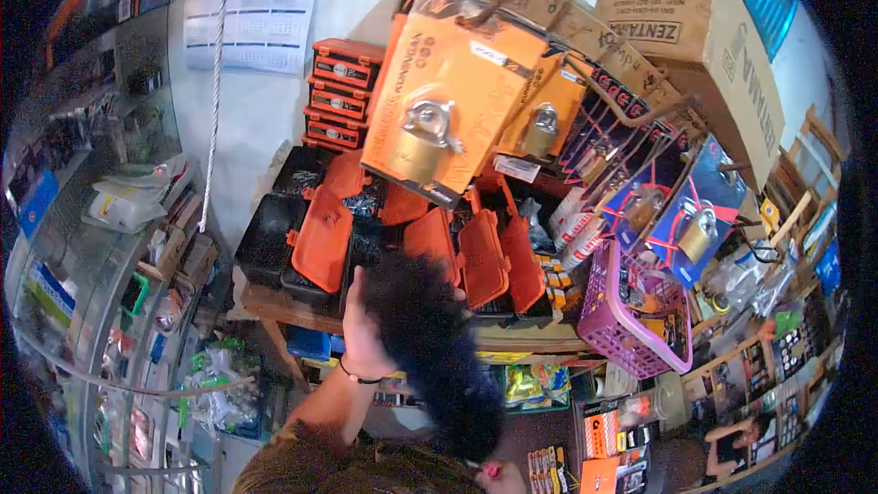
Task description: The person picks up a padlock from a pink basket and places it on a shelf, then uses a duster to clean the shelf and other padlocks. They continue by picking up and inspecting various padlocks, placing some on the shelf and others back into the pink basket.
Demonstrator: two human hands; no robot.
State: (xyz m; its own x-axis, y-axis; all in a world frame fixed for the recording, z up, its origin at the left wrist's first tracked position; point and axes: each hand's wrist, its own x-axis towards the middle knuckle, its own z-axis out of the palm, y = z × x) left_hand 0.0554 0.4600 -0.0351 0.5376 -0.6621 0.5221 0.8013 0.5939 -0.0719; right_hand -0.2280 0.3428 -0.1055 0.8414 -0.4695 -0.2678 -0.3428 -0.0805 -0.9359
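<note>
A dark fluffy duster (428,334), smeared by blur, slants across the middle of the view, its upper part in front of the black boxes with orange lids (322,238) on the wooden worktop (540,344). The left hand (364,334), a dark bracelet (361,377) around its wrist, lies with its palm along the duster's left side; the duster hides most of the fingers, so I cannot tell whether they close around it. The right hand (508,481) sits at the bottom edge near the duster's lower end, beside a small pink-red piece (492,470) (too blurred to say whether this is the handle), and I cannot tell if it is clenched or grasping. Above the lids, a large orange card (476,59) with a brass padlock (421,142) hangs from a rod, with more carded locks to its right. A purple basket (605,311) is at the worktop's right end, and a calendar (249,18) hangs on the wall beside a white cord (217,82)
</note>
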